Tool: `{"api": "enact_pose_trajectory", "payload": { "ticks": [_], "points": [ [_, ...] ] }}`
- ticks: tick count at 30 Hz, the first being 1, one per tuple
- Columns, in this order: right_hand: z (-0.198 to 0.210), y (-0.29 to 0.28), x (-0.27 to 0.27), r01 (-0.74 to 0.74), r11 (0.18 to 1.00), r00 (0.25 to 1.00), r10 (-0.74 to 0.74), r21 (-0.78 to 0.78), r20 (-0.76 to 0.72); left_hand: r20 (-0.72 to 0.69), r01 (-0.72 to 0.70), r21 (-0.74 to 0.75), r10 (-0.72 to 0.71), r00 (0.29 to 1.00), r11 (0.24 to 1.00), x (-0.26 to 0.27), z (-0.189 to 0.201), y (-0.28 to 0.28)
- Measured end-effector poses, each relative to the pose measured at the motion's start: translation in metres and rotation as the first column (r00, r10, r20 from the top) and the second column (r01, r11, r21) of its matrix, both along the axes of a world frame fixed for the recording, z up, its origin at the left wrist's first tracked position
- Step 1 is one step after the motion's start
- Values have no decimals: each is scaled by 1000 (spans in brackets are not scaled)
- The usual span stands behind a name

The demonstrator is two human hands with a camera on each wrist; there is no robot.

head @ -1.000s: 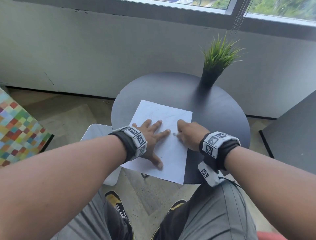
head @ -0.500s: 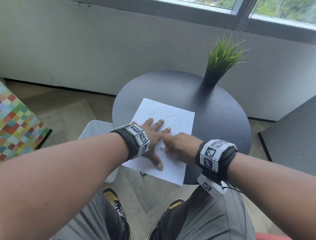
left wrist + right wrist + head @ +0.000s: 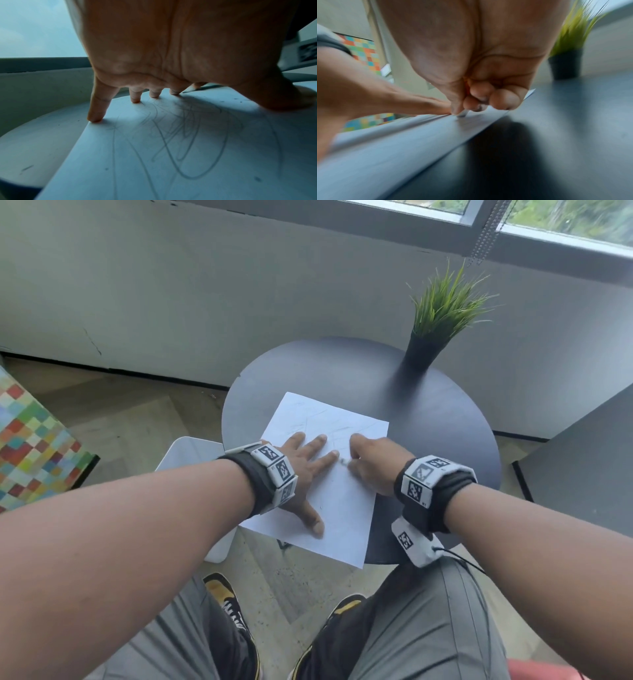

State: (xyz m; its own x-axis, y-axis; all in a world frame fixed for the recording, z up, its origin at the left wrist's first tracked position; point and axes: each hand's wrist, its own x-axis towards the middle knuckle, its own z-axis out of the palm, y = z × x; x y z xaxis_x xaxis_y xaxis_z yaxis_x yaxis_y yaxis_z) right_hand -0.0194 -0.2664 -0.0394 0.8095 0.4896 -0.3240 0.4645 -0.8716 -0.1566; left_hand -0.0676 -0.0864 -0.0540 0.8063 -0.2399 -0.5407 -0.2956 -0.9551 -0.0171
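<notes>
A white sheet of paper with pencil scribbles (image 3: pixel 346 501) lies flat on the round dark table (image 3: pixel 428 419). Its long axis runs from the person towards the green grass plant in a black pot (image 3: pixel 423 350), and its near edge overhangs the table's rim. The left hand (image 3: pixel 301 474) presses it with fingers spread. The right hand (image 3: pixel 373 467) is curled, pinching a small pale stub (image 3: pixel 462 113) tip-down on the sheet beside the left forefinger. Bare table lies right and beyond. A grey wall stands behind.
</notes>
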Motion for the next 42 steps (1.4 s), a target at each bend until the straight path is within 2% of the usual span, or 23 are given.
{"api": "enact_pose_trajectory", "payload": {
  "ticks": [2,5,6,7,9,11,13,15,16,19,20,22,24,25,27,29,31,33,34,35,38,39,42],
  "points": [
    [0,3,-8,12,1000,1000,-12,1,17,-5,-4,-1,4,1000,1000,1,0,0],
    [-1,16,-49,-277,959,944,284,62,-168,-34,-12,-13,12,999,1000,1,-1,1],
    [-1,16,-51,-324,944,924,328,55,-195,-35,-11,-13,10,999,1000,1,-2,1],
    [0,15,-43,-302,952,937,307,52,-166,-32,-9,-13,9,999,1000,2,-3,1],
    [-1,8,-13,-80,996,996,82,36,-41,-21,-3,-10,3,1000,1000,2,-3,1],
    [-3,4,-6,35,999,998,-37,32,42,-18,-2,-11,2,1000,1000,2,-3,1],
    [-6,11,-25,-120,990,993,121,68,-8,-26,-10,-30,9,1000,1000,1,-3,1],
    [-7,12,-45,-290,949,945,304,121,-120,-28,-11,-35,10,1000,999,-1,-3,2],
    [-4,12,-43,-274,954,949,288,118,-127,-28,-11,-34,11,1000,999,-1,-3,2],
    [0,6,-13,-6,998,1000,4,65,17,-22,-7,-25,6,1000,1000,1,-2,1],
    [-1,7,-14,1,998,999,-3,56,42,-21,-7,-21,7,1000,1000,0,-2,1],
    [-3,14,-31,-173,983,984,175,54,-23,-25,-14,-22,13,1000,1000,-1,-2,1],
    [-5,13,-48,-333,939,928,342,87,-147,-22,-12,-13,12,1000,1000,-2,-2,1],
    [-4,7,-42,-306,949,938,314,81,-145,-18,-10,-8,10,1000,1000,-2,-1,0],
    [0,-8,-13,-104,994,994,104,25,-29,-13,-7,3,7,1000,1000,-2,2,-1],
    [-2,-23,-1,47,999,998,-48,21,41,-23,0,17,0,1000,1000,-4,7,-5],
    [-3,-23,-16,-79,997,997,79,20,11,-35,6,23,-5,999,1000,-4,11,-8],
    [-3,-18,-42,-289,957,950,290,26,-115,-44,13,31,-12,999,999,-4,14,-11],
    [-1,-19,-44,-325,945,933,325,30,-155,-47,16,37,-14,999,999,-4,15,-13],
    [1,-21,-38,-299,954,945,300,24,-134,-52,17,44,-15,999,999,-3,16,-14],
    [4,-34,-11,11,1000,1000,-12,24,18,-58,17,58,-13,998,998,-2,17,-17],
    [3,-36,-13,36,999,999,-37,28,30,-60,15,61,-11,998,998,-2,17,-16],
    [2,-22,-43,-193,981,980,194,20,-52,-62,22,75,-17,998,997,1,18,-13]
  ]
}}
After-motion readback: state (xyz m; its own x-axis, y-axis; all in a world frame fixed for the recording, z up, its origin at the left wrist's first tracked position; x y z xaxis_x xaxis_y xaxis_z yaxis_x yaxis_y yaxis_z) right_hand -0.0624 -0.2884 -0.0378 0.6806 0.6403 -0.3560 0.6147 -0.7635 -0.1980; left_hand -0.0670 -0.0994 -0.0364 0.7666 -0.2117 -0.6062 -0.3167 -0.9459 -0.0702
